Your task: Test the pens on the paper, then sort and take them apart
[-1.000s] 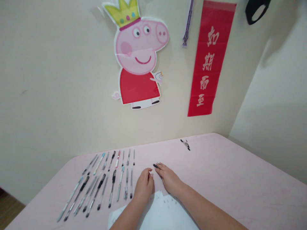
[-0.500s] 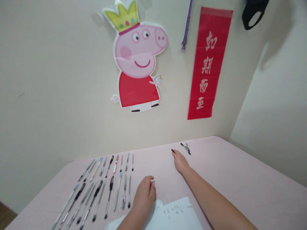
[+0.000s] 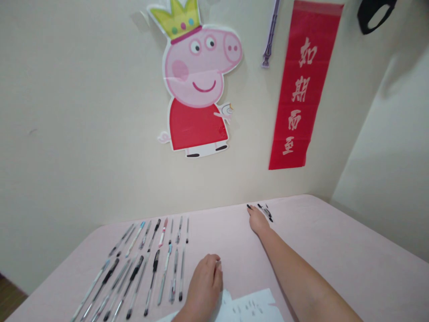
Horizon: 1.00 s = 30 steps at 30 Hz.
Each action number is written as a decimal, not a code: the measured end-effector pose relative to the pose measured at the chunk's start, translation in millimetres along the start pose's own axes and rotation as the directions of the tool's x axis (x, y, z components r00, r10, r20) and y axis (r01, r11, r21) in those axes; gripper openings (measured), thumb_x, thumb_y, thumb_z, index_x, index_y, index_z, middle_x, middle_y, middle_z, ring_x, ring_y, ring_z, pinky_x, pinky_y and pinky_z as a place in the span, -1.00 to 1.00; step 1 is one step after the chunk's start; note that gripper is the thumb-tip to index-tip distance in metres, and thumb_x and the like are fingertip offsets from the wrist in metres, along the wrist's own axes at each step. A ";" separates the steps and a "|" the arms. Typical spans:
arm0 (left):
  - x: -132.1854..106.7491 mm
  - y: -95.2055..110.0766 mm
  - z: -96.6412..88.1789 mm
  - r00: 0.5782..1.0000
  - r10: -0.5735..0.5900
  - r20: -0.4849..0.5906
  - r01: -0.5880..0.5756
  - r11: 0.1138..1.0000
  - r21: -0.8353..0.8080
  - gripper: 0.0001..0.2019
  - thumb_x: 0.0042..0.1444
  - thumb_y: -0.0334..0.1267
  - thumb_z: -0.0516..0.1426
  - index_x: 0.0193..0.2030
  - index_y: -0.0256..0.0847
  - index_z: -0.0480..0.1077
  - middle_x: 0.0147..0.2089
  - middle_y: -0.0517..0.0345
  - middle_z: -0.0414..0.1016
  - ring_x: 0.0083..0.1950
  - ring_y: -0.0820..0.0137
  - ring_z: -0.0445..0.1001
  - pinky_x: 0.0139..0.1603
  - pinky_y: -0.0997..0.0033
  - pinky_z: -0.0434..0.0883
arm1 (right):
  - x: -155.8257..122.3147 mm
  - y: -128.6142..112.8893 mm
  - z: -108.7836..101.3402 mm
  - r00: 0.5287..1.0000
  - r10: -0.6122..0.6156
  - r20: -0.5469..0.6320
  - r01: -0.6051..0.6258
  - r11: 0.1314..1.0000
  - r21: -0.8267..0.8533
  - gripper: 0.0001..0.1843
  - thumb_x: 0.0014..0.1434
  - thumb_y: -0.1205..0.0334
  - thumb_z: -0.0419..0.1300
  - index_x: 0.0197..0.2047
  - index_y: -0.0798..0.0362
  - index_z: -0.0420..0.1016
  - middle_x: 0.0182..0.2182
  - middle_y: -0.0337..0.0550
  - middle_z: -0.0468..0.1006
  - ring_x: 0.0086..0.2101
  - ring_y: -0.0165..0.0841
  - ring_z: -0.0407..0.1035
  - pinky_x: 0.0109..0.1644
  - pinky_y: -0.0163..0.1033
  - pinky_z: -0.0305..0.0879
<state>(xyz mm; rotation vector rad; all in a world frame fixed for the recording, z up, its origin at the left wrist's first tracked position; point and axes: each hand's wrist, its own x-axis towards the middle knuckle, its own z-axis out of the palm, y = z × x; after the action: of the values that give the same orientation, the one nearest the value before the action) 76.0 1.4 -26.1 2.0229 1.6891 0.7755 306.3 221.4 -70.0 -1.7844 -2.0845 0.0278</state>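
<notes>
The right hand [image 3: 258, 221] is by the back edge of the pink table [image 3: 335, 259], and its fingertips pinch a small black piece [image 3: 249, 206], maybe a pen cap, that sticks out past them. I can't tell if it touches the table. Just beside this hand, toward the back right corner, lie little black and clear pen parts [image 3: 266, 211]. The left hand [image 3: 205, 281] has its fingers curled in over the far edge of a white paper [image 3: 268, 299]; I can't tell if they hold anything. Toward the left edge, pens [image 3: 154, 264] lie in 2 rows. A soft pinch should work best: keep the piece low and flat so it can't roll, and keep the knuckles off the parts next door.
</notes>
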 end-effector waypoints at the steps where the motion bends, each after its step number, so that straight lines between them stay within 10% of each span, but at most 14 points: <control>1: -0.1 0.1 0.1 1.000 0.002 -0.001 -0.002 1.000 -0.005 -0.71 0.20 -0.30 -0.15 -0.11 -0.24 0.33 -0.17 -0.01 0.44 -0.09 0.30 0.39 -0.02 0.29 0.26 | 1.3 0.3 -0.1 1.000 0.003 0.002 -0.003 1.000 -0.005 -0.45 0.08 0.57 -0.10 0.13 0.26 0.36 0.18 0.10 0.27 0.17 -0.25 0.15 0.25 -0.23 -0.02; 30: 4.4 -6.8 2.4 1.000 0.005 0.026 -0.005 1.000 0.013 -0.72 0.18 -0.30 -0.13 -0.11 -0.25 0.34 -0.14 -0.06 0.45 -0.06 0.30 0.42 0.01 0.32 0.29 | -26.0 -27.7 -34.7 0.972 -0.159 -0.172 0.134 0.980 -0.144 -0.57 0.11 0.49 -0.08 -0.03 0.24 0.48 0.01 0.16 0.46 0.10 -0.16 0.21 0.31 -0.05 -0.35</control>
<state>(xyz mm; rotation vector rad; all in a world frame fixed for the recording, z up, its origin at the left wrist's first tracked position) 72.8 7.2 -31.4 2.0381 1.6797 0.7384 293.6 183.2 -37.9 -1.6306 -2.1197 -0.3094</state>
